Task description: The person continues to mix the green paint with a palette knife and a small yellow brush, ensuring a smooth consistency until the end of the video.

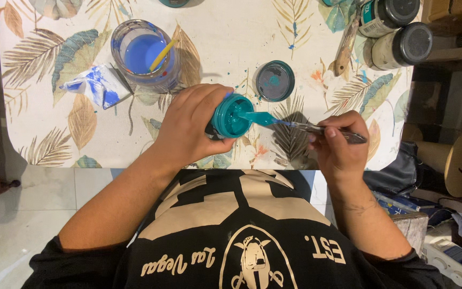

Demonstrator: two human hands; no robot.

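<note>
My left hand [188, 126] grips a small open jar of teal paint [231, 115], tilted on its side with its mouth facing right. My right hand [339, 143] holds a thin palette knife [316, 128] by its handle. The knife's blade [258, 118], coated in teal paint, reaches into the mouth of the jar. The jar's round lid [275, 81] lies upside down on the table just beyond the jar, smeared teal inside.
A glass [144, 54] of blue water with a yellow-handled brush stands at the back left, beside a blue-stained paper wad [97, 85]. Two dark-lidded paint jars [402, 45] and a brush [345, 48] sit at the back right. The leaf-print tablecloth [54, 128] covers the table.
</note>
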